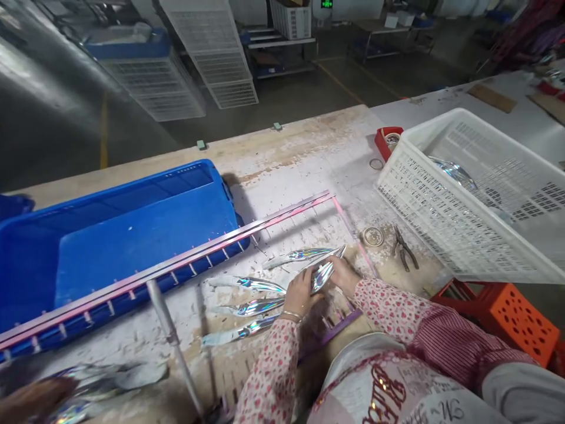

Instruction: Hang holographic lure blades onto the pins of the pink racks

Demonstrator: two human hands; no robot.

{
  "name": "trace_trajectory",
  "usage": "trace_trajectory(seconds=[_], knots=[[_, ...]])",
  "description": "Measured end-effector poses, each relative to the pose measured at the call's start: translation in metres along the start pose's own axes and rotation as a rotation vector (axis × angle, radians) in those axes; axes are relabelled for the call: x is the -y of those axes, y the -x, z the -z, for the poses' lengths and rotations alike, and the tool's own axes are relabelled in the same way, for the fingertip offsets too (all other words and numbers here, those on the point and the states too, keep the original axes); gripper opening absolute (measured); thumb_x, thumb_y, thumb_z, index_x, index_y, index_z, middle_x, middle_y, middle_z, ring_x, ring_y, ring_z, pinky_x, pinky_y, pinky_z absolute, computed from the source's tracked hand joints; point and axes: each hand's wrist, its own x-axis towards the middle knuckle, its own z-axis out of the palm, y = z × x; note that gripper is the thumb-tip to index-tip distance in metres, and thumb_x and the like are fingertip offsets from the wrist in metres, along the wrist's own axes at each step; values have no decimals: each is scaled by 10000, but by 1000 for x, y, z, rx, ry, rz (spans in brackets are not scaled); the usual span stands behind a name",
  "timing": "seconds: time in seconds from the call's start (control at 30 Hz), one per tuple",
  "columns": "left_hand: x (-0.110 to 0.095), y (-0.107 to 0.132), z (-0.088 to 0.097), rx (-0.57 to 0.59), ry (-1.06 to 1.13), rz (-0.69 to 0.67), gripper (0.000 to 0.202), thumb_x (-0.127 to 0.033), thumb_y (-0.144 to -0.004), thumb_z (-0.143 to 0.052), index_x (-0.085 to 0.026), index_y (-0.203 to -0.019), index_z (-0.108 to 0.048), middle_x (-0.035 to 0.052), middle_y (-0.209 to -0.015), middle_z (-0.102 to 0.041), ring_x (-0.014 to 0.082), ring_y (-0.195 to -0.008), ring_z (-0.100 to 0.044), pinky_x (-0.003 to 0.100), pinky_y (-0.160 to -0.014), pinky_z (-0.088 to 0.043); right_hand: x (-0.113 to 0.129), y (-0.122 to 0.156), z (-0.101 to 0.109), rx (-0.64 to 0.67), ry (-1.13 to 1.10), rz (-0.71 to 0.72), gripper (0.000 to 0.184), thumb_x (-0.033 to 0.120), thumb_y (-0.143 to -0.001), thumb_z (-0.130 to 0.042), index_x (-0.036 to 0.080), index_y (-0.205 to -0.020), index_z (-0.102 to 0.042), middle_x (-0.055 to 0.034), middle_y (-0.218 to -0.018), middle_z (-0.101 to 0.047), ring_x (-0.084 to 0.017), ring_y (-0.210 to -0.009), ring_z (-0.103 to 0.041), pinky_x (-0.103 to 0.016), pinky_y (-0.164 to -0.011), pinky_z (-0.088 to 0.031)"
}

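The counter (pixel 304 159) had a pale, scuffed top, worn to tan patches and flecked with debris. Two green blocks (pixel 202 145) sat along its far edge. A blue bin (pixel 141 247) stood at left and a white basket (pixel 424 182) at right. Pliers (pixel 404 248) lay near a flat ring (pixel 374 244); a second ring (pixel 376 169) lay beside a red box (pixel 382 145). Whether the silvery strips (pixel 256 307) touched the surface could not be determined.

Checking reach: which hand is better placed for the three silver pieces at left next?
Likely the left hand: it is nearer those silver pieces; the right hand sits farther off, beyond it.
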Motion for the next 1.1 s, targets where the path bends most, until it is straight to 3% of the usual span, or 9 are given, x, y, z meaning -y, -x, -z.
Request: trace_trajectory(seconds=[0.1,0.23,0.37,0.5,0.7,0.77,0.87,1.0,1.1], knots=[[-21,-6,-7,126,88,75,712,-327,-818,-634,-135,-1424,-313,172,-1281,-586,283,-1105,-615,373,-904,-480,18,21,6,87,-35,-31,298,372,-682,-667,190,-907,-594,15,-678,-605,-173,-704,-630,-304,-681,-532],[-24,9,-22,30,247,151,572,-360,-858,-541,-114,-1351,-388,170,-1230,-623,268,-1104,-619,352,-919,-462,39,39,50,304,177,146,422,418,-724,-702,221,-1085,-607,-23,-997,-657,-174,-976,-614,-308,-845,-492],[5,39,-42,-14,270,359,648,-542,-831,-454,-108,-1312,-423,123,-905,-691,297,-829,-673,392,-775,-494,64,27,147,-74,654,380,329,386,-784,-637,193,-1049,-613,-50,-1044,-644,-163,-951,-597,-307,-867,-460],[40,65,-39,28,105,551,632,-654,-811,-393,-169,-1203,-492,42,-639,-617,325,-697,-651,383,-646,-475,91,14,247,-505,1065,258,338,346,-809,-609,148,-1082,-593,-104,-1118,-612,-189,-1026,-556,-318,-925,-415],[42,83,0,-60,-176,727,544,-584,-891,-322,-180,-1221,-477,154,-1051,-663,328,-914,-652,390,-689,-492,94,-2,288,-364,1521,261,408,336,-702,-708,136,-1043,-611,-168,-1169,-568,-288,-1164,-461,-391,-1006,-329],[34,82,3,-118,-303,754,556,-528,-914,-319,-158,-1311,-438,191,-1192,-611,358,-1038,-610,441,-774,-493,95,-8,289,-359,1453,284,311,254,-659,-722,154,-937,-625,-161,-1121,-581,-288,-1133,-474,-386,-975,-347],[16,80,-10,-278,-442,708,560,-463,-914,-376,-106,-1341,-445,225,-1325,-508,386,-1165,-521,494,-896,-459,103,-16,291,-338,907,181,197,120,-567,-724,183,-671,-569,-77,-851,-609,-205,-907,-538,-291,-803,-414],[-13,81,-52,-407,-393,458,462,-368,-940,-363,-60,-1236,-539,217,-1288,-530,311,-1183,-498,422,-983,-428,121,-16,290,-181,282,-75,125,153,-631,-628,189,-616,-509,34,-533,-502,-124,-536,-468,-221,-525,-379],[-27,82,-88,-382,-327,392,401,-343,-946,-369,-110,-1202,-571,170,-1264,-561,282,-1160,-518,404,-981,-429,135,-5,274,23,162,-105,153,213,-636,-671,166,-712,-546,7,-657,-619,-115,-538,-523,-218,-509,-412]])
